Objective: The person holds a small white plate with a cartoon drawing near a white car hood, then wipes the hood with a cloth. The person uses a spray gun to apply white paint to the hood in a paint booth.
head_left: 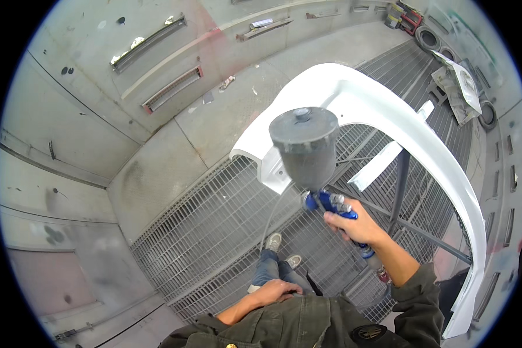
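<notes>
My right hand (354, 223) is wrapped round the handle of a blue spray gun (329, 202). A grey paint cup (305, 148) with a round lid sits on top of the gun. Just beyond and to the right of it stretches a large white car bumper (383, 107), curving from the middle round to the lower right. Part of the bumper is hidden behind the cup. At my waist, my left hand (275, 292) rests against the dark green jacket (296, 322); its fingers lie loosely, with nothing seen in them.
A dark metal stand (401, 185) shows within the bumper's curve. Slotted grating (214, 214) covers the floor under my feet. A thin hose (268, 223) runs beside my shoes. Tires (428, 38) and a scuffed panel (455, 93) lie by the far right wall.
</notes>
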### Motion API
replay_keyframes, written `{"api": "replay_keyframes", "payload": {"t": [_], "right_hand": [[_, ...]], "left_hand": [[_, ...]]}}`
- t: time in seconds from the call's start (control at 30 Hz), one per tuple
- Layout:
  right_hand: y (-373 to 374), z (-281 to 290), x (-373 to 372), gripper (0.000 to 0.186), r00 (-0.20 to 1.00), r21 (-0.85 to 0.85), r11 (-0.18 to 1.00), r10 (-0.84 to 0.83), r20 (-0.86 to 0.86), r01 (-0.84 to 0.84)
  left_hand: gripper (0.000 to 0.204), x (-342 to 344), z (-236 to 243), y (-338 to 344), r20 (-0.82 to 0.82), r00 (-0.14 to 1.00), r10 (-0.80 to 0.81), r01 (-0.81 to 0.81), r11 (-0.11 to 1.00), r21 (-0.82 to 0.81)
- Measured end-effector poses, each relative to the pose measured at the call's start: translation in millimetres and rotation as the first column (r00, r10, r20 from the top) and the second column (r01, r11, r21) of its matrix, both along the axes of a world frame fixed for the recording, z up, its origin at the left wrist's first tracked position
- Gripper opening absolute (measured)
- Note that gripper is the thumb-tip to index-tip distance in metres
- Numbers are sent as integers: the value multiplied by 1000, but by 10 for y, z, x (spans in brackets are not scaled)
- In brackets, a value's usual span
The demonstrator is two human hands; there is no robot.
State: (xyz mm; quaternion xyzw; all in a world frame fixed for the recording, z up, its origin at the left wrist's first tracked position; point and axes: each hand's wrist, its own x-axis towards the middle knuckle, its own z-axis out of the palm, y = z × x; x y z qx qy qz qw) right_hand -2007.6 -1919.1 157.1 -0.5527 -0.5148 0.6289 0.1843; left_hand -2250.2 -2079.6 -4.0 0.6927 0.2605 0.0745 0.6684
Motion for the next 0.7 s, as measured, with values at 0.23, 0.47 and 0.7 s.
{"api": "replay_keyframes", "payload": {"t": [0.23, 0.47, 0.7], "right_hand": [[492, 352, 322, 33, 955, 199, 956, -248, 165, 214], [848, 620, 680, 46, 836, 578, 764, -494, 239, 286], [824, 888, 561, 63, 845, 343, 841, -499, 192, 418]], "left_hand": [[28, 49, 88, 152, -35, 999, -10, 10, 1000, 10], [26, 78, 21, 262, -35, 997, 76, -75, 997, 31], [25, 27, -9, 464, -53, 996, 75, -74, 997, 16]]}}
